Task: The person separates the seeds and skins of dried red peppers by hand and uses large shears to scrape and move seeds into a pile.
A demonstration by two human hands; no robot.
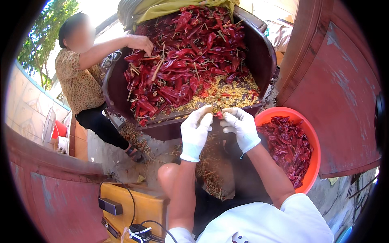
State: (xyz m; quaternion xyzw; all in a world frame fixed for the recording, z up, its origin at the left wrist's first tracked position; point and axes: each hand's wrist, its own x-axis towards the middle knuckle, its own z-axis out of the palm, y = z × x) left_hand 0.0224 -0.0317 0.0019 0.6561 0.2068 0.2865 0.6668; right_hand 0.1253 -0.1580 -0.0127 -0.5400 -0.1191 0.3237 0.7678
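Both my hands wear white gloves and meet at the near edge of a dark red metal cart bed (267,60). A small red piece of dried chili (219,114) shows between them, against the fingertips of my right hand (241,126). My left hand (197,129) has its thumb and fingers pinched together beside it; whether it grips a stem there is hard to see. Dried red chilies (182,66) with stems are heaped in the cart, and yellow seeds (234,91) lie scattered at its near end. An orange plastic basin (316,158) of red chilies stands right of my hands.
A co-worker (82,66) at the left reaches into the heap. Stems and debris (212,173) litter the floor between my legs. A wooden stool-like box (142,206) with cables and small devices is at lower left. Red doors (340,91) flank both sides; a chain (269,92) hangs by the cart.
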